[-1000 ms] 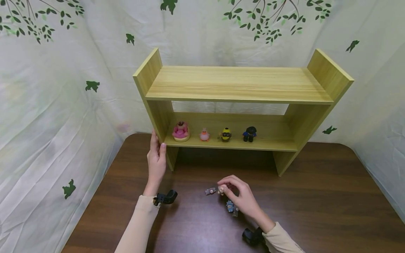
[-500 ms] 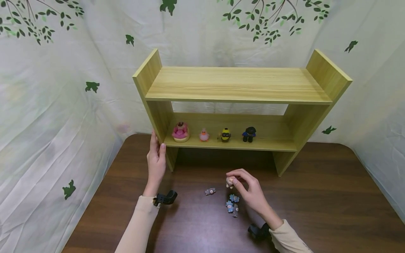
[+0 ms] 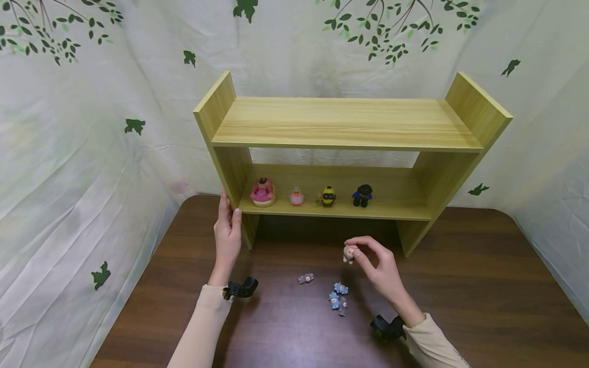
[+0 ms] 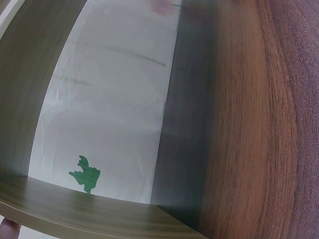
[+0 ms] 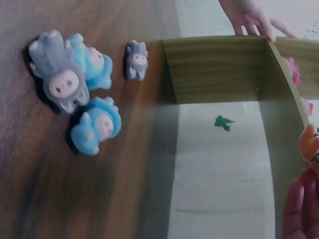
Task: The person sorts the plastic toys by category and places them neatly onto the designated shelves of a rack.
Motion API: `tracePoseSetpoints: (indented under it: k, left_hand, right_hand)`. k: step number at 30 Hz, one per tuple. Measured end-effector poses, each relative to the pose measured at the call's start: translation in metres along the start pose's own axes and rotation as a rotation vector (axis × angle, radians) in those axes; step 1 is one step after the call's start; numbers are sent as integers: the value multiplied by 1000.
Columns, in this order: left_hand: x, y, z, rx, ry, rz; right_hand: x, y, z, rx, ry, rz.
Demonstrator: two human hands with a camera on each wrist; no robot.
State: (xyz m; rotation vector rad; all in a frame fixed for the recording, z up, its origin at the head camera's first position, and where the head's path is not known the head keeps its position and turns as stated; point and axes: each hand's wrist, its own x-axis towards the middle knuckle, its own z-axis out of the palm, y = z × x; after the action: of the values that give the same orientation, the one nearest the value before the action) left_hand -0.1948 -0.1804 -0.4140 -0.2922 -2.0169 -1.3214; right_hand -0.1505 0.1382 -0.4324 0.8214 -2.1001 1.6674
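Note:
My right hand [image 3: 384, 268] pinches a small pale figurine [image 3: 349, 254] between thumb and fingers, raised over the table in front of the shelf. In the right wrist view, part of that figurine [image 5: 310, 145] shows at the right edge, above my fingertips. My left hand [image 3: 227, 240] rests against the left side panel of the wooden shelf [image 3: 345, 122], fingers straight along its outside and thumb at the front edge. Below the right hand lie two blue figurines [image 3: 340, 288] and a grey figurine [image 3: 342, 306] close together. Another grey figurine [image 3: 306, 278] lies apart to their left.
On the shelf's lower board stand a pink bear figurine [image 3: 263, 193], a pale pink duck figurine [image 3: 296, 196], a yellow-topped figurine [image 3: 328, 197] and a dark-haired figurine in blue [image 3: 363, 195]. The brown table [image 3: 483, 286] extends around the shelf; a leaf-patterned cloth [image 3: 138, 76] hangs behind.
My right hand has lifted the pale figurine off the table and carried it right and toward the shelf, uncovering a blue figurine. The left hand has stayed in place.

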Motion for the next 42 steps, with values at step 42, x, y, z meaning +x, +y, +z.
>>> tracePoseSetpoints:
  k: [42]
  left_hand:
    - [0,5,-1,7,-7,-33]
  right_hand:
    - [44,8,-68,-27,213,-69]
